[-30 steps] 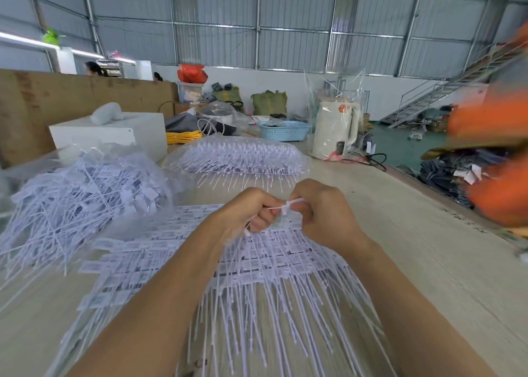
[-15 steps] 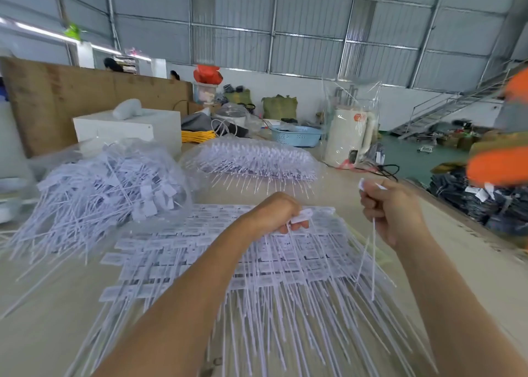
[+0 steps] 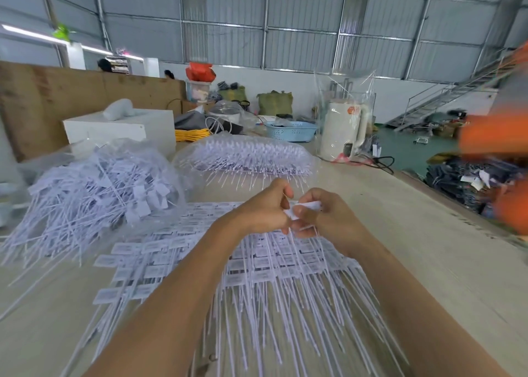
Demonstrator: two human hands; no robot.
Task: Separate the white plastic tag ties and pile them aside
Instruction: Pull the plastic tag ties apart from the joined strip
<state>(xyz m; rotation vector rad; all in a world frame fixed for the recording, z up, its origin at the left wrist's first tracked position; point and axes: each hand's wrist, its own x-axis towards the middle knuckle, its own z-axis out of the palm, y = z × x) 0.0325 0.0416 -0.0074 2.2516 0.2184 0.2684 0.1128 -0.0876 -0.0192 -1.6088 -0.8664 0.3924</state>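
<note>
The left hand and right hand meet above the bench, fingers curled and touching — both pinch the white head of one tag tie between them. Beneath the forearms lies a flat sheet of joined tag ties, label heads in rows, thin tails fanning toward the person. To the left sits a loose pile of separated ties — partly under clear plastic. Farther back rests a bagged bundle of ties, with a white kettle to its right.
</note>
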